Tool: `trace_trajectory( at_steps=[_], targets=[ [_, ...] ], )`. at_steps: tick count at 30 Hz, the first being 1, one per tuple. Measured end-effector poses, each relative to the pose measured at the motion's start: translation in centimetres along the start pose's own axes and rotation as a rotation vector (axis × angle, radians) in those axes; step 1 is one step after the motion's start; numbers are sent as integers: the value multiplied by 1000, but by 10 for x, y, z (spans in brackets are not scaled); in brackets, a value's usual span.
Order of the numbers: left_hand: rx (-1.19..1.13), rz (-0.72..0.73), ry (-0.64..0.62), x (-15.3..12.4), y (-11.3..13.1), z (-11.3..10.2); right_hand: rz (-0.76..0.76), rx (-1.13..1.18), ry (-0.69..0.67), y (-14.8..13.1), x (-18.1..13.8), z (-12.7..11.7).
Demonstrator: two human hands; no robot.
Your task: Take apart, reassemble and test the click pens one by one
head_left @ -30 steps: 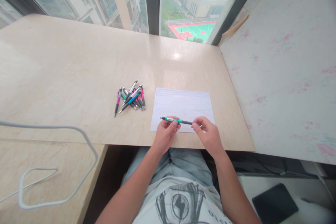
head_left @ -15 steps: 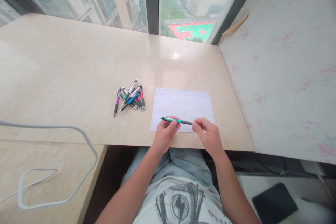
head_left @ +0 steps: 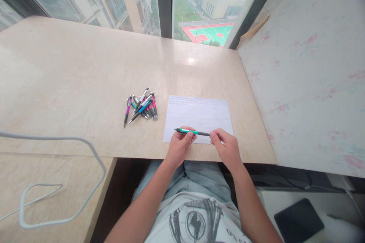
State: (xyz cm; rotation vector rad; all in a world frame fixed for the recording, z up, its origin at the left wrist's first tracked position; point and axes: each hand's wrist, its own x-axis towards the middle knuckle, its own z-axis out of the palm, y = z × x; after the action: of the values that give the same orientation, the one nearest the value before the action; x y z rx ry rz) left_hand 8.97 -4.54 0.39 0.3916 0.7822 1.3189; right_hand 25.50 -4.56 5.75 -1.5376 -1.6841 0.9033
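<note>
A green and black ballpoint pen (head_left: 202, 133) lies nearly level between my two hands, above the lower part of a white sheet of paper (head_left: 196, 115). My left hand (head_left: 182, 144) pinches its green barrel between thumb and fingers. At the dark tip end, my right hand (head_left: 225, 145) has its thumb and fingertips closed on the pen; its very tip is hidden there. Small rows of handwriting run along the top of the sheet. To the left of the paper lies a loose pile of pens (head_left: 142, 105) in purple, blue, pink, white and green with black grips.
The beige marble-patterned tabletop (head_left: 85, 68) reaches back to the windows. A white cable (head_left: 59, 137) loops across the left foreground. A flower-patterned wall (head_left: 308, 83) borders the right side. Low at the right, a dark flat object (head_left: 299, 220) rests on a pale surface.
Both hands and the pen have shifted only very slightly to the right. The grip on the pen, the sheet and the pile look the same.
</note>
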Motion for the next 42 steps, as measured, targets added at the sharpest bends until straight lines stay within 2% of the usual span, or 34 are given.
trace_trajectory(
  at_steps=[2,6,8,13,18,27,35,40,42],
  targets=[
    [-15,8,19,0,0,1,13,-4,-48,0,0,-1],
    [-8,0,28,0,1,1,-27,-44,-300,-1,-3,-3],
    [44,-7,11,-1,1,1,-30,-44,-355,-2,-3,-1],
    [302,18,-123,-5,2,0,55,89,-114,-1,1,10],
    [426,47,-214,-8,2,4,6,161,-10,-6,6,18],
    [525,68,-286,-9,-4,1,-21,99,-26,-14,4,15],
    [559,76,-290,-11,0,4,-2,370,214,-4,12,12],
    [478,94,-230,-10,-1,5,10,349,110,2,7,19],
    [473,102,-227,-9,-3,5,9,338,108,3,3,21]
  ],
)
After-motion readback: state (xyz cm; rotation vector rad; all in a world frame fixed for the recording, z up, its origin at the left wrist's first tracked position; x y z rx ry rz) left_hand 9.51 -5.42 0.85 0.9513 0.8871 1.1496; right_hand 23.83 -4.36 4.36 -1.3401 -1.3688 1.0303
